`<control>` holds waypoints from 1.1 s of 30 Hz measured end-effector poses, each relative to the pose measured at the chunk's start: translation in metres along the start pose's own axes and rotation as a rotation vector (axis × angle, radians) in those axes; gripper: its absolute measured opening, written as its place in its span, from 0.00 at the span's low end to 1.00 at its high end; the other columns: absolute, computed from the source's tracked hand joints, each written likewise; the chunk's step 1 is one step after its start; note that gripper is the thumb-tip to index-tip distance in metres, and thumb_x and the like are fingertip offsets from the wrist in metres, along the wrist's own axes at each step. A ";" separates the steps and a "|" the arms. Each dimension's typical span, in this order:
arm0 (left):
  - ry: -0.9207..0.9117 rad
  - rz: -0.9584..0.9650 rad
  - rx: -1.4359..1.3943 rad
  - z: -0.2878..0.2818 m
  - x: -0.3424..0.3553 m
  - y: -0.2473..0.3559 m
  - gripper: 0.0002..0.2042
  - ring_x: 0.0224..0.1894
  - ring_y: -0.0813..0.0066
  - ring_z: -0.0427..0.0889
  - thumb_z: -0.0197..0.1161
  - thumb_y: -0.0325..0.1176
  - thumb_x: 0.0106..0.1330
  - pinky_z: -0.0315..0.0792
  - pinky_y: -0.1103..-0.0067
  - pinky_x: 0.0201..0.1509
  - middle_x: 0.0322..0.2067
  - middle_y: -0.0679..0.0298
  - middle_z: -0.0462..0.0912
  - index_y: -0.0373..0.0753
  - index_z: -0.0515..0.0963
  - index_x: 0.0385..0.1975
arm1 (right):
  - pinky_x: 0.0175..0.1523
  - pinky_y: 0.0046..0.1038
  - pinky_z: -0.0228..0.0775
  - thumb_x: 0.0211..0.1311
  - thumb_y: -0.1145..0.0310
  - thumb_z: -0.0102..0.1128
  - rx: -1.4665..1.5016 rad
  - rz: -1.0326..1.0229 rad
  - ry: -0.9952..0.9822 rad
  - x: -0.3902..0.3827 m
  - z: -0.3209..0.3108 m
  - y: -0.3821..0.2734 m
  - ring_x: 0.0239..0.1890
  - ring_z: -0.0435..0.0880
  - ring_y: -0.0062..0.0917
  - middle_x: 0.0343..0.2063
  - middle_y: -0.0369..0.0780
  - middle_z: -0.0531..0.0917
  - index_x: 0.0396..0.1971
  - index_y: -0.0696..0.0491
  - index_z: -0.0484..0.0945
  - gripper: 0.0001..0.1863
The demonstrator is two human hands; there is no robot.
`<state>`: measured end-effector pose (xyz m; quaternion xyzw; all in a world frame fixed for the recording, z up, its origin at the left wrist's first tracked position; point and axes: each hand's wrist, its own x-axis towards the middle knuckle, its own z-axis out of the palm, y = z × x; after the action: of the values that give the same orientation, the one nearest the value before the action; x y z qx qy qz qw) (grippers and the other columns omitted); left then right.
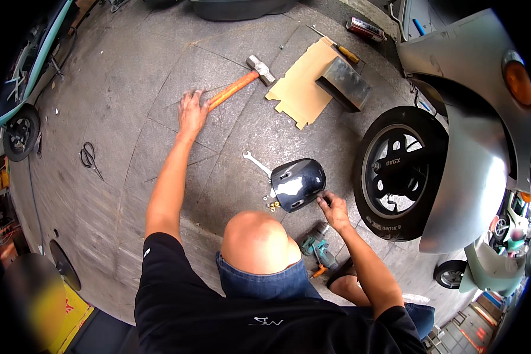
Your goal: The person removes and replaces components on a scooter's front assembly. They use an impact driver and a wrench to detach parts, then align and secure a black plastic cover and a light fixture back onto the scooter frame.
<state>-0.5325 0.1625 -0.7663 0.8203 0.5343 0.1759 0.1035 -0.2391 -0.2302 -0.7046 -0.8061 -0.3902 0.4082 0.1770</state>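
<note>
Fingers spread, my left hand (193,112) is stretched far forward over the floor. Its thumb side is at the butt of the orange wooden handle of a hammer (237,88), without a wrap around it. At the near right, the fingers of my right hand (334,211) pinch the lower right edge of a glossy black curved cover (298,184). A combination wrench (257,163) lies against the cover's upper left side. Several small nuts and bolts (272,205) sit at its lower left. Close below my right hand lies a teal cordless drill (320,246).
A dark metal block (343,84) rests on a cardboard sheet (301,82), with a screwdriver (343,52) and spray can (366,28) beyond. A scooter's front wheel (400,171) stands close on the right. Scissors (88,158) lie at left. My bare knee (255,242) is below the cover.
</note>
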 end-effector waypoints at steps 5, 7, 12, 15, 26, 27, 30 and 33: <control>0.112 -0.068 0.194 0.027 0.087 -0.050 0.28 0.65 0.55 0.59 0.57 0.51 0.61 0.54 0.62 0.67 0.63 0.53 0.60 0.45 0.67 0.59 | 0.46 0.33 0.71 0.58 0.66 0.57 0.081 -0.186 0.147 0.104 -0.002 -0.067 0.38 0.80 0.42 0.35 0.48 0.81 0.38 0.56 0.78 0.11; 0.152 -0.078 0.311 0.039 0.109 -0.058 0.29 0.67 0.57 0.56 0.55 0.53 0.61 0.50 0.62 0.69 0.65 0.54 0.58 0.46 0.67 0.60 | 0.47 0.34 0.70 0.58 0.67 0.57 0.011 -0.275 0.217 0.150 -0.014 -0.094 0.39 0.79 0.41 0.35 0.48 0.80 0.38 0.57 0.78 0.11; 0.186 -0.075 0.341 0.023 0.119 -0.036 0.27 0.66 0.58 0.58 0.56 0.51 0.62 0.51 0.60 0.68 0.63 0.55 0.62 0.44 0.67 0.59 | 0.44 0.35 0.71 0.55 0.72 0.58 0.049 -0.484 0.402 0.283 -0.027 -0.162 0.39 0.78 0.40 0.36 0.47 0.77 0.39 0.54 0.75 0.11; 0.189 -0.098 0.296 0.034 0.113 -0.044 0.26 0.66 0.56 0.58 0.57 0.47 0.62 0.52 0.59 0.67 0.63 0.55 0.61 0.43 0.68 0.59 | 0.56 0.39 0.66 0.51 0.70 0.59 -0.268 -0.450 0.323 0.352 -0.014 -0.197 0.52 0.70 0.44 0.51 0.46 0.70 0.50 0.49 0.71 0.22; 0.159 -0.048 0.305 0.031 0.124 -0.034 0.27 0.68 0.59 0.53 0.55 0.46 0.64 0.50 0.58 0.68 0.66 0.58 0.56 0.44 0.62 0.62 | 0.61 0.36 0.64 0.62 0.68 0.42 -0.497 -0.487 0.256 0.420 -0.023 -0.224 0.58 0.68 0.40 0.57 0.45 0.67 0.50 0.49 0.74 0.18; 0.154 -0.050 0.306 0.030 0.122 -0.032 0.27 0.68 0.59 0.53 0.55 0.46 0.64 0.50 0.58 0.68 0.66 0.59 0.56 0.44 0.62 0.61 | 0.60 0.36 0.64 0.62 0.67 0.42 -0.510 -0.442 0.198 0.419 -0.024 -0.219 0.58 0.68 0.40 0.57 0.45 0.68 0.49 0.49 0.74 0.17; 0.161 -0.065 0.315 0.031 0.121 -0.034 0.27 0.68 0.59 0.53 0.55 0.46 0.64 0.50 0.58 0.68 0.66 0.58 0.56 0.44 0.62 0.61 | 0.57 0.37 0.68 0.62 0.66 0.44 -0.502 -0.396 0.109 0.408 -0.034 -0.219 0.57 0.69 0.42 0.55 0.46 0.70 0.44 0.49 0.77 0.15; 0.162 -0.058 0.321 0.037 0.121 -0.035 0.27 0.68 0.58 0.53 0.56 0.46 0.64 0.50 0.58 0.68 0.66 0.57 0.56 0.44 0.63 0.61 | 0.56 0.37 0.68 0.62 0.66 0.44 -0.518 -0.404 0.159 0.411 -0.032 -0.203 0.56 0.71 0.42 0.52 0.47 0.72 0.42 0.50 0.77 0.13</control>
<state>-0.5026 0.2880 -0.7908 0.7937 0.5856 0.1507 -0.0668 -0.1635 0.2175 -0.7767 -0.7601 -0.6177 0.1880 0.0736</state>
